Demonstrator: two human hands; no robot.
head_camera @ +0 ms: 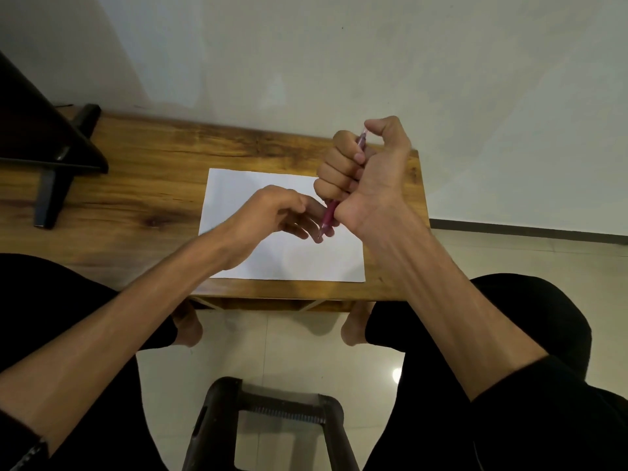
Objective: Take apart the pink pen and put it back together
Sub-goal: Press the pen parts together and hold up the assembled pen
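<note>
The pink pen [343,185] is clamped in the fist of the right hand [367,175], which is raised above the far right corner of the white sheet of paper [238,212]. The fingers [334,171] are curled tightly round the barrel, and the thumb is set against the pen's upper end. The pen is held steeply tilted, its tip pointing down toward the sheet, and only its top and its lower part can be seen outside the fist. The left hand [278,212] is held over the middle of the sheet, palm down, with loosely bent, parted fingers reaching to the pen's tip; whether the tip is actually pinched cannot be told, since the view there is blurred and partly blocked by the hand itself.

The sheet lies flat on a wooden table [136,185]. Left of the sheet, a dark stand [54,158] is set on the tabletop. Nearer than the sheet, below the table edge, a dark stool frame [265,413] is seen on the tiled floor [292,345]. No writing can be read anywhere.
</note>
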